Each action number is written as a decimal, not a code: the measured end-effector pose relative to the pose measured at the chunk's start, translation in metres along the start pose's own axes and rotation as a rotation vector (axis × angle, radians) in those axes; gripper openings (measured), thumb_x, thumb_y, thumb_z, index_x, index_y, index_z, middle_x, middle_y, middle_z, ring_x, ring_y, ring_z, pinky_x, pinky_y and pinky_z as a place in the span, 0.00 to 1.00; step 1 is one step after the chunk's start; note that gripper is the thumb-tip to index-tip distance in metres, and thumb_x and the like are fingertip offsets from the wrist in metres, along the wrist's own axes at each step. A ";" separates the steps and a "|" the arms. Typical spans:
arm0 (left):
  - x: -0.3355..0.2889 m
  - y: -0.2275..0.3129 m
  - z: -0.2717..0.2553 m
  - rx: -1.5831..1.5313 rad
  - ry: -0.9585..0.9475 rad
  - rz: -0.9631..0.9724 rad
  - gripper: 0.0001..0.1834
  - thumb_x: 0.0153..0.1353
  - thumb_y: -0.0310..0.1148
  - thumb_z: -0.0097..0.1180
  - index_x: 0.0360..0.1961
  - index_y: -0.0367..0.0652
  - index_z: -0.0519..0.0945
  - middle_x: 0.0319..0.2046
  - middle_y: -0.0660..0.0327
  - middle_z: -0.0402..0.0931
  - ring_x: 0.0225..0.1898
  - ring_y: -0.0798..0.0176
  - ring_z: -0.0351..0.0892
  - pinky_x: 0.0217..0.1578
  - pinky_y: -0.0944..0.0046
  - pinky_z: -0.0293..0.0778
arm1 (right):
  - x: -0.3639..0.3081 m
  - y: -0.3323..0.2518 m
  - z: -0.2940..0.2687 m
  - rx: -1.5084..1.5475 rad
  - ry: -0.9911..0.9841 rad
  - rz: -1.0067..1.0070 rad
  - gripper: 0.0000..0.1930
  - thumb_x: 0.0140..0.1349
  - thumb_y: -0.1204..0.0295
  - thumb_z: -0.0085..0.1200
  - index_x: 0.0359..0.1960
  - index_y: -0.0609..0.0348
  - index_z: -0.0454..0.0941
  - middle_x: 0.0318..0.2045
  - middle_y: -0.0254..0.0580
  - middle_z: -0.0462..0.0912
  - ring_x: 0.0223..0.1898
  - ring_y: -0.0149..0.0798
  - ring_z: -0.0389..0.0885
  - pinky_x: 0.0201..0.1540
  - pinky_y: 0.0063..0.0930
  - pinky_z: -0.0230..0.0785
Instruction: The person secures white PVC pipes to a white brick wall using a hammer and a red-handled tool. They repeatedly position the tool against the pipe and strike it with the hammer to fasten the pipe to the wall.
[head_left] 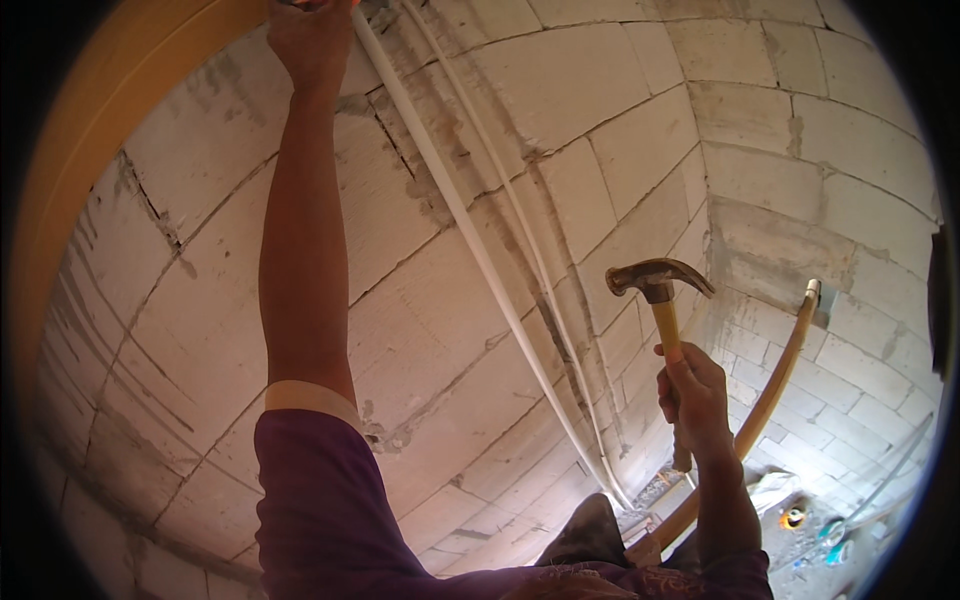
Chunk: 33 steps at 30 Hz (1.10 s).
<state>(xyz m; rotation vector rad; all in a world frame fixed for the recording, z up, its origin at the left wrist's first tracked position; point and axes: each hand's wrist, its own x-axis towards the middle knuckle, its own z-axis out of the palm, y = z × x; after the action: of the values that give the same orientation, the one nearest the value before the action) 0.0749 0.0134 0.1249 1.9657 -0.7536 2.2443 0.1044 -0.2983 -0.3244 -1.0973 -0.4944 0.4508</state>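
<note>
My right hand (695,395) is closed around the light wooden handle of a claw hammer (655,280). The hammer stands nearly upright, its dark metal head above my fist and the claw pointing right. High on the block wall, my left arm is stretched up to the upper edge of the view. My left hand (308,40) is there beside the upper end of a white pipe (450,195), its fingers bent and partly cut off. A bit of orange-red shows at the fingers; what it is cannot be made out.
A pale block wall (400,300) fills the middle, with a second thin pipe (510,200) in a chased groove. An orange-yellow band (100,130) curves along the upper left. A long yellow-brown bar (775,385) runs past my right forearm. Tools and debris (793,517) lie below right.
</note>
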 end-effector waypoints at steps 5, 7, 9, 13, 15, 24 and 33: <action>0.000 -0.009 0.001 -0.094 -0.019 0.058 0.19 0.54 0.22 0.67 0.28 0.49 0.65 0.24 0.72 0.66 0.28 0.73 0.66 0.31 0.69 0.67 | 0.002 0.000 -0.001 -0.029 -0.015 0.001 0.18 0.77 0.58 0.49 0.50 0.63 0.77 0.20 0.32 0.72 0.15 0.23 0.65 0.16 0.17 0.55; 0.003 -0.016 -0.002 -0.040 -0.090 0.027 0.17 0.55 0.23 0.67 0.28 0.48 0.66 0.24 0.72 0.66 0.28 0.72 0.66 0.31 0.67 0.68 | 0.002 -0.003 0.000 -0.047 -0.008 0.004 0.18 0.77 0.58 0.49 0.50 0.63 0.77 0.20 0.31 0.72 0.15 0.23 0.65 0.16 0.17 0.55; 0.011 -0.023 -0.011 0.169 -0.188 0.027 0.16 0.55 0.25 0.67 0.27 0.47 0.67 0.24 0.70 0.68 0.28 0.71 0.67 0.31 0.65 0.69 | 0.002 -0.011 0.005 -0.062 0.012 0.004 0.18 0.77 0.58 0.48 0.50 0.63 0.77 0.20 0.31 0.72 0.15 0.23 0.65 0.16 0.17 0.55; 0.006 -0.002 0.003 0.151 -0.138 0.095 0.13 0.55 0.28 0.67 0.25 0.45 0.71 0.23 0.67 0.71 0.28 0.68 0.71 0.33 0.62 0.71 | 0.001 -0.016 0.009 -0.064 0.014 -0.010 0.19 0.77 0.58 0.48 0.50 0.64 0.77 0.20 0.31 0.72 0.15 0.22 0.65 0.16 0.17 0.55; 0.001 0.012 0.003 0.121 -0.075 0.026 0.12 0.54 0.27 0.67 0.25 0.44 0.73 0.23 0.66 0.73 0.28 0.67 0.73 0.34 0.62 0.73 | -0.001 -0.021 0.012 -0.053 0.016 -0.002 0.19 0.77 0.58 0.48 0.50 0.65 0.77 0.20 0.31 0.72 0.15 0.22 0.65 0.16 0.17 0.55; 0.007 -0.005 -0.006 0.009 0.015 -0.014 0.11 0.54 0.23 0.68 0.33 0.44 0.76 0.30 0.69 0.77 0.32 0.72 0.74 0.34 0.67 0.74 | -0.007 -0.024 0.012 -0.068 -0.014 -0.029 0.19 0.77 0.58 0.48 0.50 0.64 0.78 0.20 0.31 0.73 0.15 0.23 0.66 0.17 0.18 0.56; 0.000 0.010 -0.001 -0.140 0.068 -0.231 0.13 0.56 0.25 0.68 0.35 0.44 0.74 0.29 0.69 0.74 0.30 0.74 0.73 0.32 0.70 0.74 | -0.001 -0.036 0.021 -0.058 0.021 -0.088 0.17 0.78 0.61 0.48 0.52 0.65 0.78 0.19 0.30 0.72 0.14 0.21 0.63 0.17 0.17 0.55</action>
<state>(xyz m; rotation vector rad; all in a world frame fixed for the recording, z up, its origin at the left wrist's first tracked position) 0.0704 0.0046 0.1212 1.8011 -0.6217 2.0555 0.0944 -0.2975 -0.2841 -1.1299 -0.5382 0.3496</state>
